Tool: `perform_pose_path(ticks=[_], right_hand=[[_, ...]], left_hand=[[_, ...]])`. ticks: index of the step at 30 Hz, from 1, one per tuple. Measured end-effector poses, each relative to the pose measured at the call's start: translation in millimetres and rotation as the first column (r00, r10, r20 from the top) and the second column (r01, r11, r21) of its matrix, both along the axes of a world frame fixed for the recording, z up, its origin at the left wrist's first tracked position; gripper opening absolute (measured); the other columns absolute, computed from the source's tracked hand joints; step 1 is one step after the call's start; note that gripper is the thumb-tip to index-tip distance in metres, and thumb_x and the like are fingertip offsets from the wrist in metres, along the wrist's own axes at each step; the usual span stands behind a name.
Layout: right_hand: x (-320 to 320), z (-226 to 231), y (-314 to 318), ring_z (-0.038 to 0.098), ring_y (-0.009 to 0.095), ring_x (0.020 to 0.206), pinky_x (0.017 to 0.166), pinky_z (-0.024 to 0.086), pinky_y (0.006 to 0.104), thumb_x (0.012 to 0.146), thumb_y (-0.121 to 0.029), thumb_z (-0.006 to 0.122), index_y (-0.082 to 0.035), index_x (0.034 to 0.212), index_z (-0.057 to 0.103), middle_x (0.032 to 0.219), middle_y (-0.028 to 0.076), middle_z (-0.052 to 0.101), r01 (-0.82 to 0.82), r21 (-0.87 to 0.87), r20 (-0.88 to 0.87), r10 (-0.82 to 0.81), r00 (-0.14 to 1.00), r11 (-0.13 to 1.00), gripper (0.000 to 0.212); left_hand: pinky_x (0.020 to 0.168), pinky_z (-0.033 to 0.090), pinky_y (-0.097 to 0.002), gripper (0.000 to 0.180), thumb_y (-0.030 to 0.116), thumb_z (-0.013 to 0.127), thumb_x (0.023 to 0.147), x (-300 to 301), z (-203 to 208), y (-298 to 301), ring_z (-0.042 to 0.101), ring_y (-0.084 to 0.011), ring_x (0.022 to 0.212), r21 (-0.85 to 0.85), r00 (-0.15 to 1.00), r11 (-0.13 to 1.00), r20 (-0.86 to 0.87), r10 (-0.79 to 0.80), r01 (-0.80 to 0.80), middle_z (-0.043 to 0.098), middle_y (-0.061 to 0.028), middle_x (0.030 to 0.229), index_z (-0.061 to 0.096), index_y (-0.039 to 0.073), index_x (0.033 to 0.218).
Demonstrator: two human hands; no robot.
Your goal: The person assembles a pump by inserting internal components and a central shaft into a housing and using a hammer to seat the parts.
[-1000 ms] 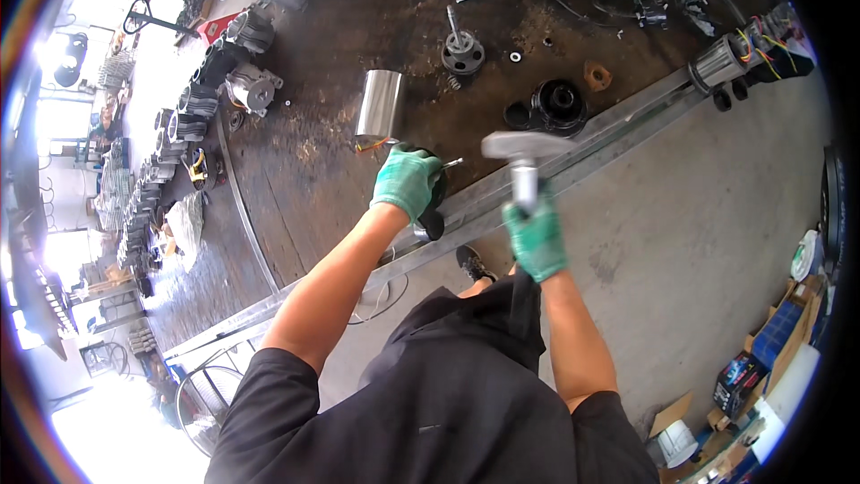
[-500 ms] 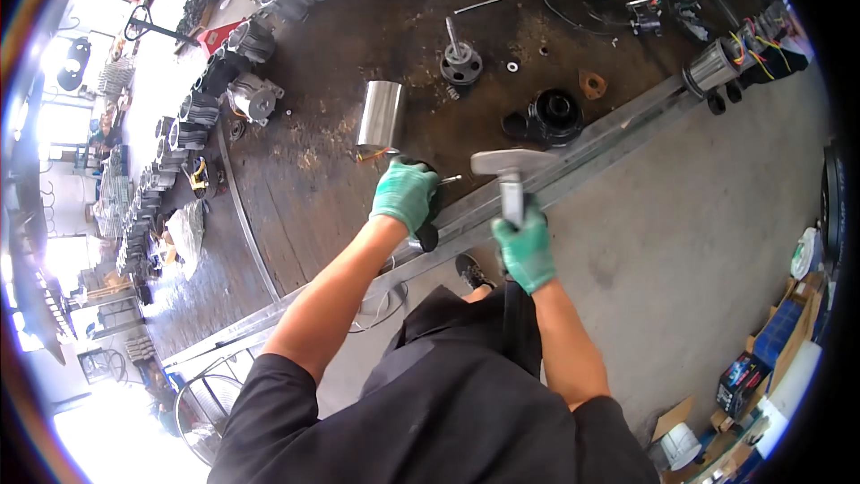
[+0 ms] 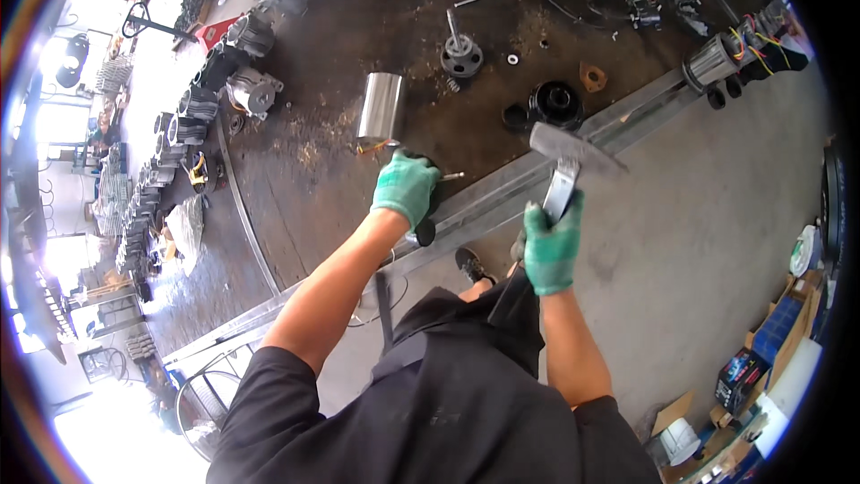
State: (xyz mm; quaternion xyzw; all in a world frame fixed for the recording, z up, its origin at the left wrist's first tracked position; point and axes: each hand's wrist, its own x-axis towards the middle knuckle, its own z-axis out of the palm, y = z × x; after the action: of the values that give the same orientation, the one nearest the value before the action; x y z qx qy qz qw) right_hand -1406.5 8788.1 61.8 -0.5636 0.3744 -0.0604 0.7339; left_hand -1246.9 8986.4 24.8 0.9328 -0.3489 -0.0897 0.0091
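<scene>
Looking at a pretty cluttered workbench (image 3: pixel 296 188) here. Grey motor housings (image 3: pixel 185 130) line its left side, and a wired motor (image 3: pixel 712 64) sits at the far right by the metal rail (image 3: pixel 488 195) along the edge. In the middle there's 1 shiny cylinder (image 3: pixel 381 108) with coloured wires at its lower end, just beyond the left hand (image 3: pixel 408 188). Past that: a disc with an upright shaft (image 3: pixel 462 58), 1 pale washer (image 3: pixel 513 60), an orange-brown gasket (image 3: pixel 592 78) and a round black housing (image 3: pixel 556 106).

Biggest thing in the way is that left hand, green glove and all. It's curled over a dark part (image 3: pixel 425 232) at the bench edge, hiding most of it; fingertips are out of sight, so can't tell if it's truly gripped. A thin silvery rod (image 3: pixel 452 176) pokes out beside it.

Right hand (image 3: pixel 551 249), same green glove, is wrapped around the hammer (image 3: pixel 563 177), held up near the rail. Handle's pale and flat-sided, head's dull grey, blurring at its right end.
</scene>
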Motion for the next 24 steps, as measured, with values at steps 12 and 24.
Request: perform_pose_path(ticks=[12, 24], right_hand=[[-5, -56, 13, 0.059, 0.025, 0.067, 0.062, 0.050, 0.0413, 0.091, -0.015, 0.070, 0.000, 0.128, 0.049, 0.082, 0.010, 0.059, -0.125, -0.253, 0.007, 0.131, 0.991, 0.959, 0.045], [-4, -79, 29, 0.058, 0.019, 0.059, 0.056, 0.050, 0.0366, 0.091, -0.010, 0.067, -0.005, 0.125, 0.052, 0.078, 0.006, 0.058, -0.267, -0.513, -0.095, 0.255, 0.962, 0.816, 0.037]], left_hand=[[0.088, 0.058, -0.0415, 0.013, 0.012, 0.070, 0.080, -2, -4, 8, 0.065, -0.0347, 0.103, 0.058, 1.000, 0.998, 0.028, -0.005, 0.003, 0.073, -0.0052, 0.099, 0.079, 0.014, 0.090], [0.083, 0.060, -0.0419, 0.012, 0.010, 0.071, 0.078, 3, -3, 14, 0.067, -0.0353, 0.101, 0.076, 0.991, 0.996, 0.120, -0.058, 0.049, 0.072, -0.0054, 0.095, 0.078, 0.015, 0.087]])
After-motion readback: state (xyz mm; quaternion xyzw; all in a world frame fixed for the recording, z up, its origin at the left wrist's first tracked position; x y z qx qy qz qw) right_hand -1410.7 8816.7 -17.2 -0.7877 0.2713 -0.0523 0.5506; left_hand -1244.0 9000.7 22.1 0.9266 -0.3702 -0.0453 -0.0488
